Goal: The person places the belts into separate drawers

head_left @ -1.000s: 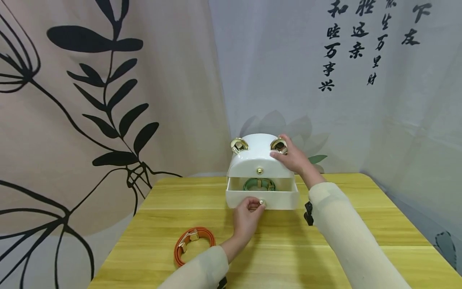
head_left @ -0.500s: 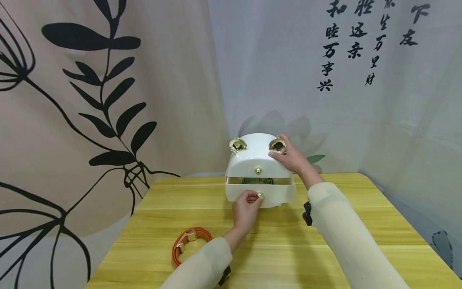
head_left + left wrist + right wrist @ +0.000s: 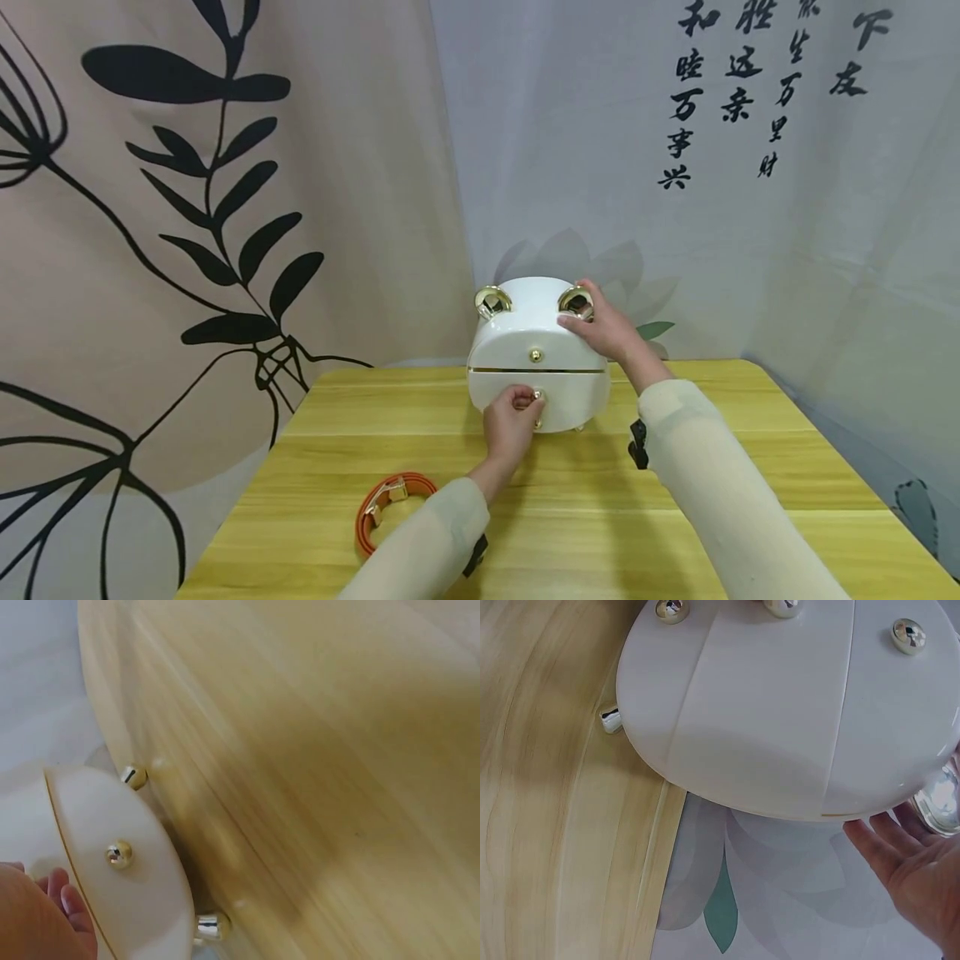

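A glossy white drawer box [image 3: 498,350] with gold knobs and two gold ring-shaped ears stands at the far part of the table. My left hand [image 3: 510,425] pinches the small gold knob of the middle drawer [image 3: 487,385]. Just a thin dark line shows along that drawer's upper edge. My right hand [image 3: 609,329] grips the box's upper right corner, thumb in front of the gold ear [image 3: 576,302]. In the right wrist view its fingers [image 3: 877,847] lie against the box's side. The drawer's contents are hidden.
A coiled orange belt [image 3: 367,508] with gold metal fittings lies on the wooden table [image 3: 570,517], left of my left forearm. Close behind the table's back edge hangs a printed curtain [image 3: 375,208] with plant shapes and writing.
My left hand has pushed the middle drawer in by its knob, from well out to nearly flush. The green coiled strap inside has gone from sight. My right hand keeps its grip.
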The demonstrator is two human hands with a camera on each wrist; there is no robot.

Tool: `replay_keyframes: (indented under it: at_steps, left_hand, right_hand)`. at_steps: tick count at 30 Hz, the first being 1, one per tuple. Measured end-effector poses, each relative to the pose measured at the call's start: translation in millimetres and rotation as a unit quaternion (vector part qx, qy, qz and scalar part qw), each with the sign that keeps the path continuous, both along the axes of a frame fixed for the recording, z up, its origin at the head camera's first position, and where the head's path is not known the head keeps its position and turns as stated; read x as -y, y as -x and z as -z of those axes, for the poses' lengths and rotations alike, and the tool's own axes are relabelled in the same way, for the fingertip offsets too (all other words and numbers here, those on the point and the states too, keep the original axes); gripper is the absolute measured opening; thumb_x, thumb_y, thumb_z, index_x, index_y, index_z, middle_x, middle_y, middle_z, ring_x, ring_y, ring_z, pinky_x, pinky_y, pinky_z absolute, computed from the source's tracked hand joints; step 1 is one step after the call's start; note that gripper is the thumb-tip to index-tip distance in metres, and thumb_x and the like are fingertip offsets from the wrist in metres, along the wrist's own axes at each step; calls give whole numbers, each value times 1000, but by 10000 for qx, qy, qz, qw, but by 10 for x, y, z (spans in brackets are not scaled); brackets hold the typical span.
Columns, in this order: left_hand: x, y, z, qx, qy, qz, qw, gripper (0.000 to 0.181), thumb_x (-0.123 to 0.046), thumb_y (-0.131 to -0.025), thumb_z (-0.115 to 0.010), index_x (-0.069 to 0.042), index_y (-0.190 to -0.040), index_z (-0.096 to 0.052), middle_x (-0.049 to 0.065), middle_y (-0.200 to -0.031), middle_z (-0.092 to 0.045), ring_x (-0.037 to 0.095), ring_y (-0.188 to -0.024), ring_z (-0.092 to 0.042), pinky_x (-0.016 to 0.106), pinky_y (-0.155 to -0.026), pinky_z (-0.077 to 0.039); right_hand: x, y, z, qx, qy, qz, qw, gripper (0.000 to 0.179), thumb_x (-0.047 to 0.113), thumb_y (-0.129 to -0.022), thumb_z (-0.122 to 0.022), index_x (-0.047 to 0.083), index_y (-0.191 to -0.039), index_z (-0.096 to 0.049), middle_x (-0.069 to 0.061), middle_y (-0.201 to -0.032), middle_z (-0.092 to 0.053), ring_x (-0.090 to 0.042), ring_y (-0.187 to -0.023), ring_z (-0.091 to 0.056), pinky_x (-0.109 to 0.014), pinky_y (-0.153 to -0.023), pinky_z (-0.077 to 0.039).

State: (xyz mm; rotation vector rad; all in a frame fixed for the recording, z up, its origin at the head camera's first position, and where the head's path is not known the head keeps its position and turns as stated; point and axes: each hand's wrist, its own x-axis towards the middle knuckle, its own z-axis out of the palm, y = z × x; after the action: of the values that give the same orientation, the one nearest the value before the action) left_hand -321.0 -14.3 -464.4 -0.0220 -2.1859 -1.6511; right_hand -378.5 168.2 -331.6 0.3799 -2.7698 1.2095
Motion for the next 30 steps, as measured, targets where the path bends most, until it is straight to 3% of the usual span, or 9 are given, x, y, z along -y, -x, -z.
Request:
replay_keyframes:
  at_steps: [10, 30]
  left_hand:
    - [0, 78, -32, 78, -72, -46, 9999, 10, -12, -82, -80, -8, -86, -72, -2, -76, -69, 7, -61, -61, 24, -51, -51]
    - [-11, 97, 1, 126, 175, -68, 9997, 12, -16, -84, -80, -11, -90, -71, -5, -80, -69, 8, -73, -63, 26, -62, -53]
  right_hand:
    - [16, 18, 2, -29, -62, 4, 10000, 78, 44, -99, -57, 22, -158, -11, -30, -136, -49, -46, -116, -53, -60, -92, -43]
    - [1, 5, -9, 74, -48, -28, 10000, 79, 43, -100, -56, 21, -158, -8, -32, -146, -39, -50, -125, -46, -64, -98, -39]
